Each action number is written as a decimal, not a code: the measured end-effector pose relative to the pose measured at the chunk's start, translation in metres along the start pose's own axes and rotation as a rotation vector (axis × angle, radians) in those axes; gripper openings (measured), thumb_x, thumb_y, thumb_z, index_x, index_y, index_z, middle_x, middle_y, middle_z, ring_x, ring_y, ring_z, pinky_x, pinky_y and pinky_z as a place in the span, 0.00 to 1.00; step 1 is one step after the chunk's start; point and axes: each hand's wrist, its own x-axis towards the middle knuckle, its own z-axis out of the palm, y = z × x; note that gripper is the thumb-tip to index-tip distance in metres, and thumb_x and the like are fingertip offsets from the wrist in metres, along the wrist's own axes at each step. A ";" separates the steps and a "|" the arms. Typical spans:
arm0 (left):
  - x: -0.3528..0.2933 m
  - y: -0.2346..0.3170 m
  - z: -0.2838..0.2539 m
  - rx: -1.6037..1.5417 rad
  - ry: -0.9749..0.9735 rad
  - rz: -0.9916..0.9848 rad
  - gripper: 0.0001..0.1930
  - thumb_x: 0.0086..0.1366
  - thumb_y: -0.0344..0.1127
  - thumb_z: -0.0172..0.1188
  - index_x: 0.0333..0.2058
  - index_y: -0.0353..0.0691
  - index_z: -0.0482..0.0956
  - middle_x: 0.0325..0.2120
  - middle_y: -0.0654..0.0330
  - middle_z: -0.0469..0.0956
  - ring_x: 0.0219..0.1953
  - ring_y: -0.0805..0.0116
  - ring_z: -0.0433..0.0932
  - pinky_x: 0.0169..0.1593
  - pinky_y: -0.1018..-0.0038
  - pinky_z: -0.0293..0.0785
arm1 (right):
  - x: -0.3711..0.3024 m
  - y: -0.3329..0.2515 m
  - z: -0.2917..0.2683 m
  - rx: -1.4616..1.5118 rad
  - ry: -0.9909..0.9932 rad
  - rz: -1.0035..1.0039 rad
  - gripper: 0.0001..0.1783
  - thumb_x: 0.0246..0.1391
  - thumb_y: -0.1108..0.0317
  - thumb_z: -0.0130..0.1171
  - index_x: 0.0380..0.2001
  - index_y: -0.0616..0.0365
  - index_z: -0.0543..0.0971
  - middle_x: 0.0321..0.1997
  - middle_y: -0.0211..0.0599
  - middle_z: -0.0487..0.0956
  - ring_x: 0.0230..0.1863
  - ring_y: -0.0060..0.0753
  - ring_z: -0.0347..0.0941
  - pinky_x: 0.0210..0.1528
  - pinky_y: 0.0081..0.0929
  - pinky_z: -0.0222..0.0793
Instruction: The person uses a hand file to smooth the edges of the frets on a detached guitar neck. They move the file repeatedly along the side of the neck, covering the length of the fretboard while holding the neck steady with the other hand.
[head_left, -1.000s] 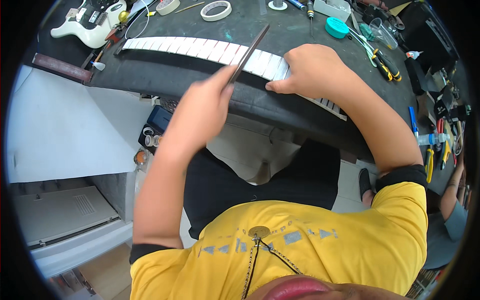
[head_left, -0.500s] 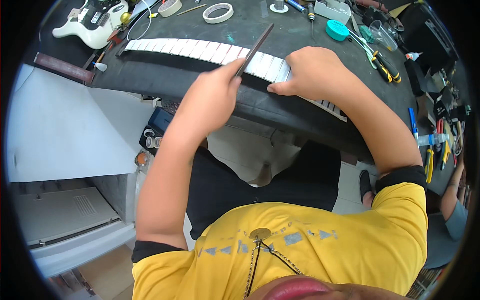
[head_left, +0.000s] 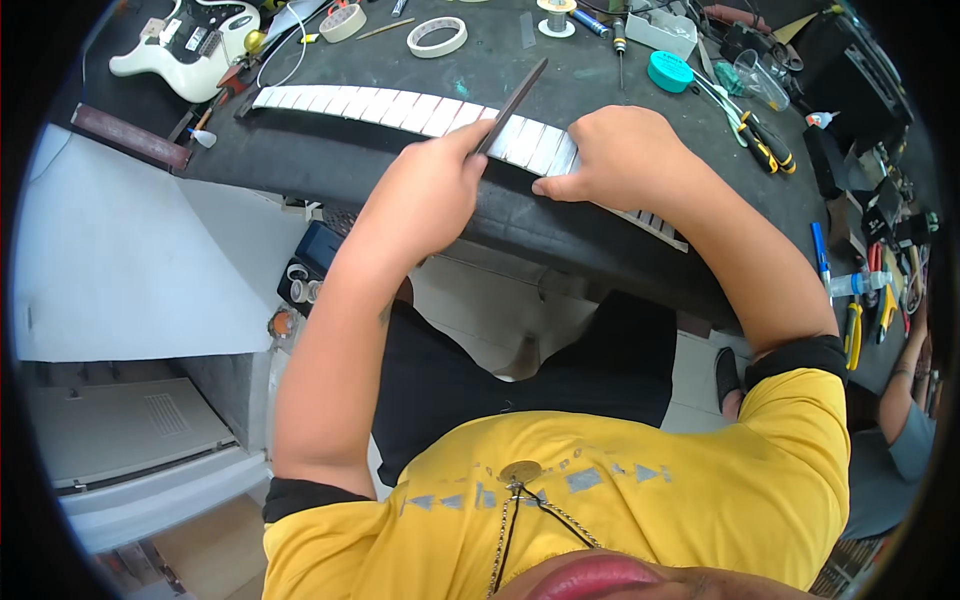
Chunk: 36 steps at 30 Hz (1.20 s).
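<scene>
Along the near edge of the bench lies a guitar neck, its fretboard covered in pale strips between the fret lines. My left hand is closed round the near end of a slim dark file, which slants across the neck and points away to the right. Further right, my right hand grips the neck, thumb on the near side and fingers curled over the far side. Beyond that hand, a bare stretch of fretboard shows partly under my wrist.
A white guitar body lies far left. Masking tape rolls, a solder spool, a screwdriver, a turquoise round tin and yellow-black pliers lie across the dark bench. Another person's arm shows at the right.
The whole view has shifted slightly, with the bench a little lower in it. Both hands keep their grips, and the file stays at nearly the same place across the neck.
</scene>
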 end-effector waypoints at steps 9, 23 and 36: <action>-0.130 0.040 -0.023 0.087 -0.020 -0.179 0.27 0.81 0.27 0.61 0.75 0.42 0.79 0.47 0.34 0.90 0.40 0.31 0.89 0.50 0.51 0.86 | 0.000 0.002 0.001 0.013 -0.029 0.033 0.38 0.59 0.28 0.72 0.27 0.59 0.93 0.28 0.43 0.89 0.38 0.50 0.91 0.47 0.46 0.87; -0.164 0.031 -0.021 0.132 -0.046 -0.250 0.32 0.76 0.27 0.66 0.77 0.52 0.78 0.30 0.39 0.87 0.35 0.32 0.88 0.40 0.43 0.82 | 0.000 -0.001 -0.004 -0.013 -0.067 0.048 0.39 0.60 0.28 0.71 0.27 0.60 0.92 0.31 0.45 0.90 0.41 0.52 0.91 0.48 0.46 0.88; -0.097 -0.009 -0.008 -0.056 0.011 -0.021 0.27 0.81 0.25 0.60 0.76 0.42 0.79 0.48 0.39 0.90 0.39 0.52 0.87 0.53 0.60 0.84 | -0.003 0.002 -0.003 -0.004 -0.043 0.072 0.40 0.59 0.27 0.73 0.34 0.61 0.94 0.31 0.46 0.91 0.41 0.53 0.92 0.49 0.48 0.87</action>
